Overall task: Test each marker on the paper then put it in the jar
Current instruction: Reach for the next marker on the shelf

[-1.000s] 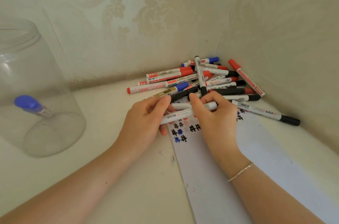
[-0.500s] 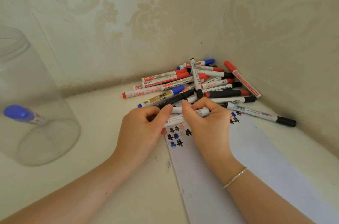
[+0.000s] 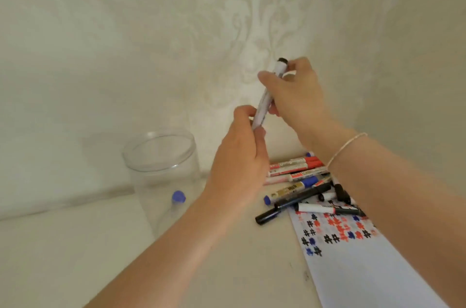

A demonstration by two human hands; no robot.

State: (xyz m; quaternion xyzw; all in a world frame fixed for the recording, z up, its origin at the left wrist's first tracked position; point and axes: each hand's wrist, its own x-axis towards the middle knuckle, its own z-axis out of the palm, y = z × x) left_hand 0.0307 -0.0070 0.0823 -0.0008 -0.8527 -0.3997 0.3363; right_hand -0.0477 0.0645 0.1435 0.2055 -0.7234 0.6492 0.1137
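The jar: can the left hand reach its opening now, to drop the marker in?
Probably yes. The jar stands upright and open-topped, just left of the left hand, with nothing between. But both hands grip the white marker; the right hand must release it first.

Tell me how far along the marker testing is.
Early on. Done: one blue-capped marker stands in the jar, and the paper carries many test marks. In hand: the left hand and right hand hold a white marker raised. Left: the pile of markers.
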